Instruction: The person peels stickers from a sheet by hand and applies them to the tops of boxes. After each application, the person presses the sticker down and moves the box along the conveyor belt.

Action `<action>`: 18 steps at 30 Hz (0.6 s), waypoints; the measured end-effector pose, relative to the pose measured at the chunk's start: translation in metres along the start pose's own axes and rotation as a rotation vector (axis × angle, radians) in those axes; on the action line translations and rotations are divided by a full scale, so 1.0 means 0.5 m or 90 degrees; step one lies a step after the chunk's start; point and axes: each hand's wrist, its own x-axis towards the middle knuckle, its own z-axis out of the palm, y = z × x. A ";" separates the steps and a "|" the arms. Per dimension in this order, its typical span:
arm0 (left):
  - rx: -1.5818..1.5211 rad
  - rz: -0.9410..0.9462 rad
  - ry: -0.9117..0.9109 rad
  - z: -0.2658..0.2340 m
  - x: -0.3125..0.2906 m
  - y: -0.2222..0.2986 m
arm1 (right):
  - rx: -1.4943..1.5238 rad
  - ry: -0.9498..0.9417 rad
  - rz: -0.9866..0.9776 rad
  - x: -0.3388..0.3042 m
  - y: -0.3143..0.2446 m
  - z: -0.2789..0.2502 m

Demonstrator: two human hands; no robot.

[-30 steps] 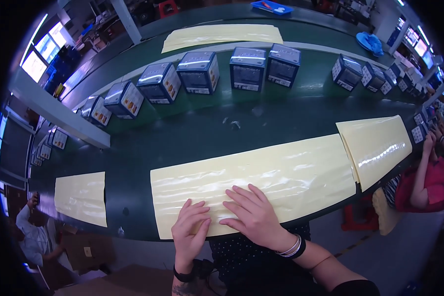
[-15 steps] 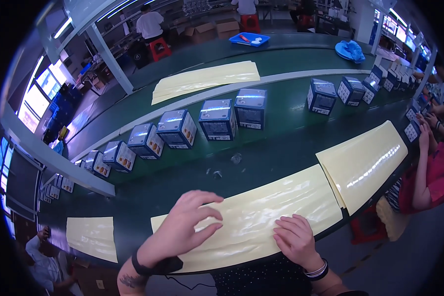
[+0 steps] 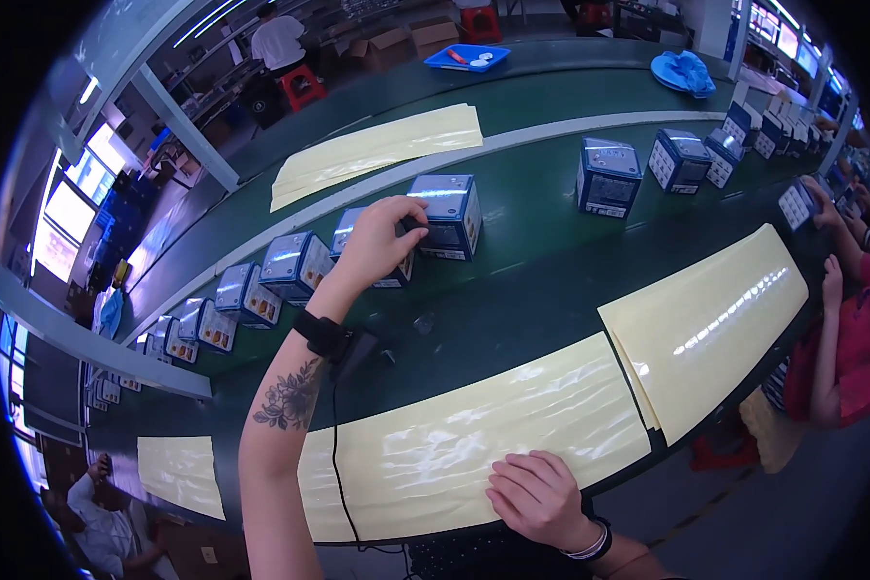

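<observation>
My left arm stretches forward over the conveyor. My left hand point(image 3: 382, 237) is at a blue box point(image 3: 445, 215) with a shiny top, thumb and index finger bent and apart at its left edge. It covers much of the neighbouring blue box point(image 3: 348, 224); whether the fingertips touch either box I cannot tell. My right hand point(image 3: 539, 495) rests on the near edge of a long cream sheet point(image 3: 435, 454), fingers loosely bent, holding nothing. From my left wristband point(image 3: 321, 334) a thin black cable point(image 3: 336, 454) runs down across the sheet.
More blue boxes point(image 3: 295, 263) line the conveyor point(image 3: 522, 280) to left and right. Other cream sheets point(image 3: 706, 329) lie at right, far left and beyond the pale rail point(image 3: 541, 129). A blue tray point(image 3: 467, 58) stands at the back. At right, a co-worker's hands point(image 3: 826, 208) handle a box.
My left hand has moved forward and up from above the sheet to the boxes. My right hand has shifted slightly toward me. The boxes appear further left in the view.
</observation>
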 end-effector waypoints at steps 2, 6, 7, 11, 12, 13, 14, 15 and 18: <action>-0.003 -0.008 0.026 0.004 -0.001 0.000 | -0.004 -0.010 0.000 0.000 0.005 -0.002; 0.064 0.008 0.070 0.017 0.004 -0.007 | -0.007 -0.017 -0.001 0.000 0.011 -0.006; 0.097 0.020 0.086 0.022 0.003 -0.008 | -0.010 -0.017 -0.001 -0.002 0.012 -0.007; 0.165 0.079 0.178 0.038 -0.005 -0.002 | -0.018 -0.014 -0.012 -0.005 0.016 -0.013; 0.163 0.080 0.180 0.040 -0.005 -0.002 | -0.021 -0.015 -0.012 -0.006 0.016 -0.015; 0.156 0.083 0.181 0.043 -0.008 -0.005 | -0.024 -0.012 -0.011 -0.008 0.015 -0.016; 0.148 0.085 0.182 0.046 -0.011 -0.006 | -0.027 -0.009 -0.010 -0.012 0.014 -0.018; 0.140 0.086 0.183 0.051 -0.014 -0.006 | -0.030 -0.008 -0.008 -0.016 0.014 -0.019; 0.198 0.099 0.188 0.061 -0.015 0.000 | -0.031 -0.009 -0.004 -0.016 0.016 -0.019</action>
